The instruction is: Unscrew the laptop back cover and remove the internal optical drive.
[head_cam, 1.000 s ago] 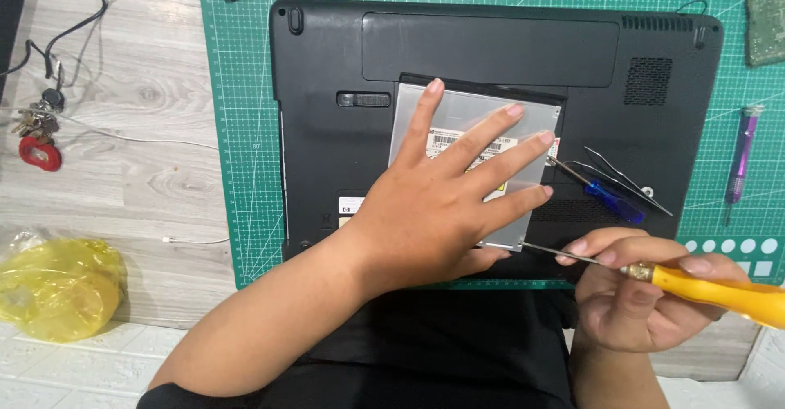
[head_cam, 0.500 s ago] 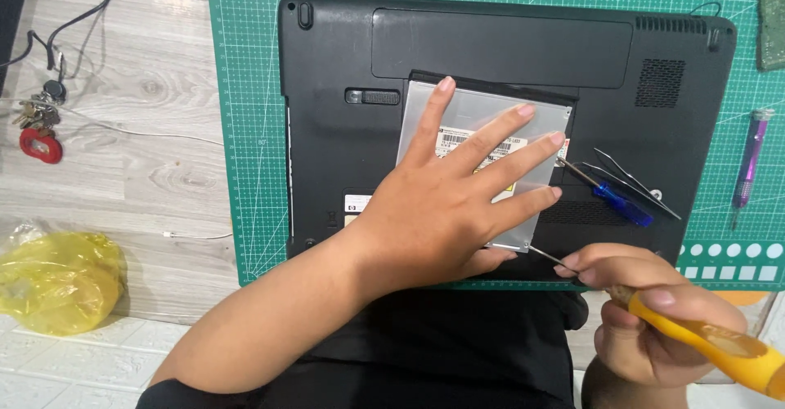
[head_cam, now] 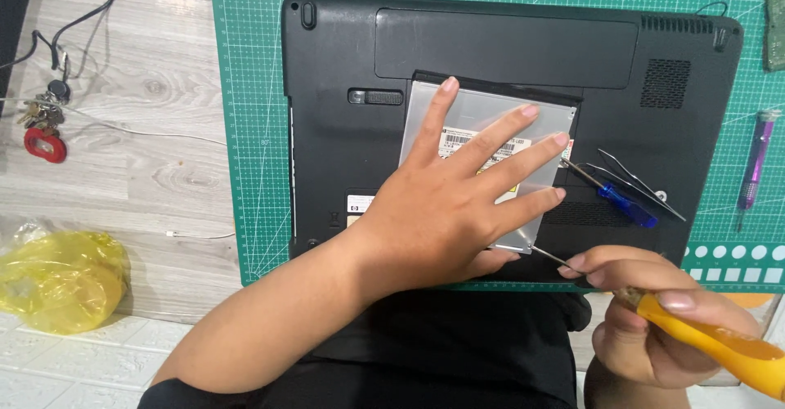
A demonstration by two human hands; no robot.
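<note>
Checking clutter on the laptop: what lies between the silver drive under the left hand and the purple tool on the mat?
In the head view, a blue-handled screwdriver and metal tweezers lie on the laptop's black underside between the silver drive and the purple tool.

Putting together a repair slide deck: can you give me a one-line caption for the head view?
Left hand flat on silver drive in upturned black laptop; right hand works yellow-handled screwdriver at its corner.

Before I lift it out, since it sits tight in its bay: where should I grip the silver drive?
Probably the drive by its near right corner, coming from the right, where the yellow screwdriver tip meets its edge. It lies flat in the laptop, under the left hand.
</note>
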